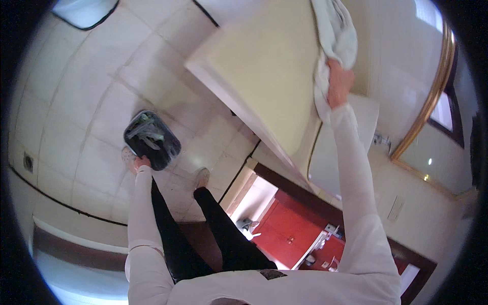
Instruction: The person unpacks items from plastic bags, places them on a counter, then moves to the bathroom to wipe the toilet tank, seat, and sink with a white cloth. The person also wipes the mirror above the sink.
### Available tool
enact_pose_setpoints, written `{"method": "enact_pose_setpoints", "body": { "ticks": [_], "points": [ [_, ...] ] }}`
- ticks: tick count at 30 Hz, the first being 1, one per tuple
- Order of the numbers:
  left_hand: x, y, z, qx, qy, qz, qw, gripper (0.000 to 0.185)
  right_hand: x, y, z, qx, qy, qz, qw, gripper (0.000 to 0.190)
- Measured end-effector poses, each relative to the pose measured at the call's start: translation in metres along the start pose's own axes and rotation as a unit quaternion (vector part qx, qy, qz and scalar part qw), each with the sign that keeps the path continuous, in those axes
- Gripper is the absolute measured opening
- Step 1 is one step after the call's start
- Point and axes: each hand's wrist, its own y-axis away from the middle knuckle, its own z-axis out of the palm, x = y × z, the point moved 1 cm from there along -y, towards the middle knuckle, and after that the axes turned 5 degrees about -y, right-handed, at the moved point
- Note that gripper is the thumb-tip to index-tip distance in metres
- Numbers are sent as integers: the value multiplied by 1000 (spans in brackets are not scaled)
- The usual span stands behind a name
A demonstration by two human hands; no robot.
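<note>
My left hand [142,163] grips the near rim of a dark plastic waste bin [158,154], holding it over the tiled floor. Crumpled clear plastic and some greenish bits [146,131] lie inside the bin. Out to the right, my right hand [340,84] is closed on a bunched white towel [337,34]. The towel stretches along the far side of a cream countertop [263,72], up to the top of the picture. Whether it rests on the counter or hangs just above it, I cannot tell.
Pale tiles [87,87] cover the floor, with a drain [28,162] at the left. A gold-framed mirror [423,118] hangs on the right wall. The counter's front corner [190,65] juts out over the floor. Below it, a doorway shows red panels [289,225].
</note>
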Motion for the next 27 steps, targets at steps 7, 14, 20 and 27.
{"method": "enact_pose_setpoints", "body": {
  "ticks": [7, 14, 20, 27],
  "points": [
    [9, 36, -89, -105, 347, -10, 932, 67, 9, 20, -3, 57, 57, -129, 988, 48],
    [122, 261, -215, 113, 356, 331, 867, 48, 54, 184, -71, -101, -7, -153, 983, 62],
    [248, 478, -240, 88, 351, 520, 774, 42, 166, 319, -171, -123, -198, -18, 972, 65],
    [412, 574, -169, 169, 95, 681, 707, 53, 335, 396, -363, -64, -204, 273, 938, 70]
  ]
}}
